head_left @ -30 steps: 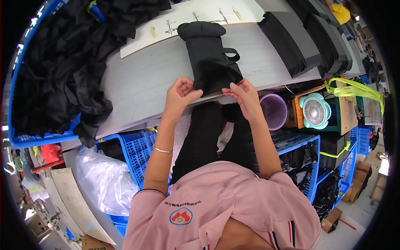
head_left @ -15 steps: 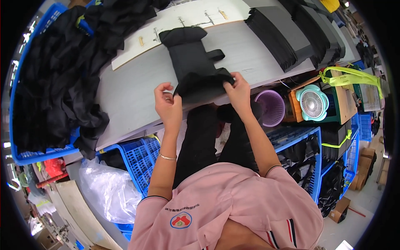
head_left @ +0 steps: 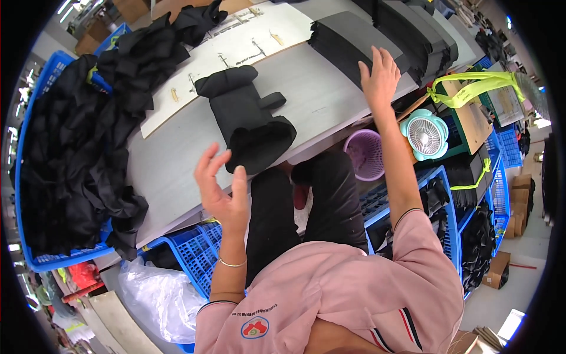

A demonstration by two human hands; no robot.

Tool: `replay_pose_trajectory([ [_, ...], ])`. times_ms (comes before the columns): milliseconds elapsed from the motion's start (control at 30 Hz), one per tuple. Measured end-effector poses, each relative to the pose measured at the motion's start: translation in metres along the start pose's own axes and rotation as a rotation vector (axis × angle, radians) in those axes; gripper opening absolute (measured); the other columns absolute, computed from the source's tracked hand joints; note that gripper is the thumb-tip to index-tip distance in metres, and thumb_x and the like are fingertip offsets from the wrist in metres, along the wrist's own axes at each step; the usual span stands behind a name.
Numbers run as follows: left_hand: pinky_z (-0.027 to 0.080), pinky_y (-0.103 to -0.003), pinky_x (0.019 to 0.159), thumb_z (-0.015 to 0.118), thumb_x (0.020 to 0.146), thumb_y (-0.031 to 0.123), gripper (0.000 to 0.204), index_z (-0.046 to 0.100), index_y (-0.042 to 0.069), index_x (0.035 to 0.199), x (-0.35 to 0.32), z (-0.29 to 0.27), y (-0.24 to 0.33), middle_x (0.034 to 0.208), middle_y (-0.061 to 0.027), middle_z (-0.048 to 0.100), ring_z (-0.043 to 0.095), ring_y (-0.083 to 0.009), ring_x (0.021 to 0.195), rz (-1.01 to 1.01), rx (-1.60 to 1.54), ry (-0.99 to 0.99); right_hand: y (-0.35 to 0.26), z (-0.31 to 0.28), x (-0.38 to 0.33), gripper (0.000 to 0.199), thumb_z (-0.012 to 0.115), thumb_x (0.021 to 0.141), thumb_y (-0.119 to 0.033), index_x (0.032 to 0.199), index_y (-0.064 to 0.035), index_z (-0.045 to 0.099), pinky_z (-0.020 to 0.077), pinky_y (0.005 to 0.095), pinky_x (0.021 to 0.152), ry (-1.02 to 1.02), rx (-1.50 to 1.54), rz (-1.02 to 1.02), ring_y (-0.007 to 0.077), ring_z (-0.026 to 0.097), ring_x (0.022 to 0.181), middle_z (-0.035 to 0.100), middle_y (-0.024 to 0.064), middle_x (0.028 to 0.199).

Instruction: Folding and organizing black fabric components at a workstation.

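Note:
A black fabric sleeve with a side loop (head_left: pixel 240 112) lies on the grey table (head_left: pixel 171 147), its wide mouth gaping at the near edge. My left hand (head_left: pixel 221 192) is just off that mouth, fingers apart and nothing in them. Out to the right, my right hand (head_left: pixel 380 76) hovers beside a stack of flat black-and-grey sheets (head_left: pixel 354 44), with its fingers spread and no object held. Whether its fingertips touch the stack cannot be made out.
A blue crate (head_left: pixel 23 194) heaped with black fabric pieces (head_left: pixel 71 159) fills the left. Below the table edge on the right stand a purple basket (head_left: pixel 364 154) and a teal fan (head_left: pixel 424 135). A white marked board (head_left: pixel 259 29) lies along the back. Clear plastic sheeting (head_left: pixel 156 295) hangs lower left.
Both hands have let go of the black sleeve's mouth. My right hand has moved up and right to the sheet stack; my left has drawn slightly back and opened. The view has shifted.

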State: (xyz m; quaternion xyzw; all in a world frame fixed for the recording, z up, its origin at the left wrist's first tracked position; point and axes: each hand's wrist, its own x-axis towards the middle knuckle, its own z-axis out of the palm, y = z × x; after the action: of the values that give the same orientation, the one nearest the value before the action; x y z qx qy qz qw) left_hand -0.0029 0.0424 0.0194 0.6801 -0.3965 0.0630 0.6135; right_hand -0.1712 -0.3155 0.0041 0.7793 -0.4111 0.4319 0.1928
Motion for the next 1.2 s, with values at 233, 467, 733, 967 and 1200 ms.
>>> replay_pose_trajectory([
  [233, 0.047, -0.040, 0.097, 0.061, 0.089, 0.020, 0.032, 0.063, -0.001, 0.113, -0.033, -0.016, 0.046, 0.132, -0.0228, 0.054, 0.056, -0.0313, 0.116, 0.046, -0.263, 0.092, 0.057, 0.022, 0.022, 0.015, 0.072, 0.083, -0.021, 0.089, -0.0077, 0.076, 0.0497, 0.0406, 0.085, -0.269, 0.318, 0.179, 0.0278, 0.063, 0.100, 0.070, 0.0058, 0.099],
  [467, 0.016, -0.062, 0.113, 0.042, 0.093, 0.063, 0.071, 0.038, 0.023, 0.151, 0.020, -0.060, 0.177, 0.161, -0.0112, 0.025, 0.016, -0.0376, 0.149, 0.969, -0.952, 0.483, -0.005, -0.017, -0.021, 0.010, 0.066, 0.087, -0.012, 0.095, -0.0060, 0.068, 0.0453, 0.0410, 0.093, -0.116, 0.162, -0.113, 0.0279, 0.061, 0.106, 0.066, 0.0103, 0.110],
  [733, 0.016, -0.053, 0.118, 0.042, 0.102, 0.034, 0.047, 0.051, 0.008, 0.140, 0.028, -0.078, 0.220, 0.152, -0.0081, 0.044, 0.027, -0.0322, 0.147, 1.000, -0.560, 0.785, 0.062, 0.022, 0.002, 0.027, 0.070, 0.086, -0.023, 0.109, -0.0097, 0.069, 0.0492, 0.0432, 0.086, -0.149, 0.110, -0.071, 0.0275, 0.064, 0.102, 0.068, 0.0076, 0.107],
  [967, 0.016, -0.051, 0.118, 0.044, 0.101, 0.030, 0.045, 0.052, 0.011, 0.141, 0.016, -0.068, 0.217, 0.151, -0.0078, 0.045, 0.029, -0.0314, 0.146, 0.958, -0.545, 0.841, 0.074, 0.028, 0.031, 0.015, 0.068, 0.087, -0.019, 0.094, -0.0068, 0.073, 0.0515, 0.0409, 0.074, -0.261, -0.061, -0.380, 0.0289, 0.066, 0.086, 0.069, 0.0094, 0.089],
  [1200, 0.025, -0.057, 0.112, 0.045, 0.091, 0.067, 0.079, 0.040, 0.014, 0.149, -0.027, -0.063, 0.154, 0.162, -0.0185, 0.021, 0.022, -0.0367, 0.148, 0.639, -0.931, 0.520, 0.074, 0.007, 0.042, 0.014, 0.066, 0.086, -0.018, 0.080, -0.0055, 0.064, 0.0542, 0.0394, 0.072, -0.321, 0.315, -0.234, 0.0304, 0.065, 0.081, 0.064, 0.0105, 0.081],
])
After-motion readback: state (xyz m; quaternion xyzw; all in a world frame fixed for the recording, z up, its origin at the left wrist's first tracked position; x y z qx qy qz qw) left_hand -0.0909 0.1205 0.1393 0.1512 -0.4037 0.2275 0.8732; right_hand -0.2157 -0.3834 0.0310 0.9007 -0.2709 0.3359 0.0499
